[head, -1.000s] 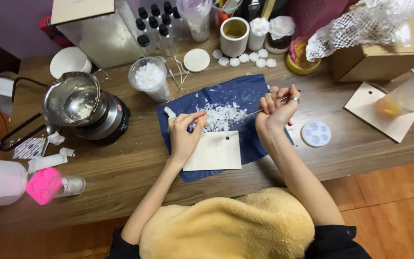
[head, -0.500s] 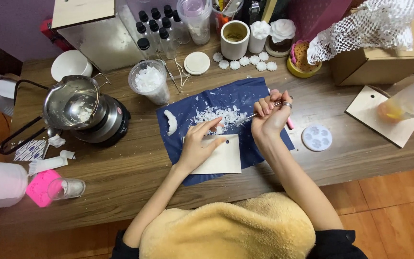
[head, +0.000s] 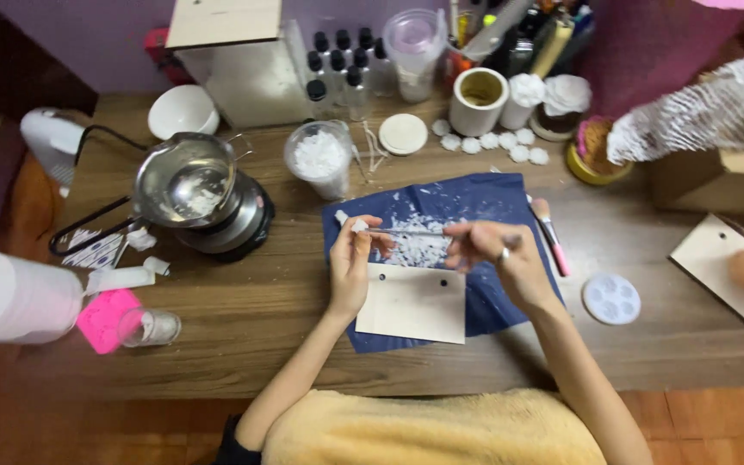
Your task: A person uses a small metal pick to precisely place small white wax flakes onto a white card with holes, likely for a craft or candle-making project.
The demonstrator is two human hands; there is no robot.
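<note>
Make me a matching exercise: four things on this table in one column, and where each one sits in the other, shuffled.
Things:
1. wooden board
2. pink brush
3. metal pot
4. paper roll

Places:
A. at the table's far left edge
B. on the black heater, left of the blue sheet
C. at the blue sheet's right edge
D. on the blue sheet, below the hands

Pairs: 1-D, 2-C, 3-B, 4-A
</note>
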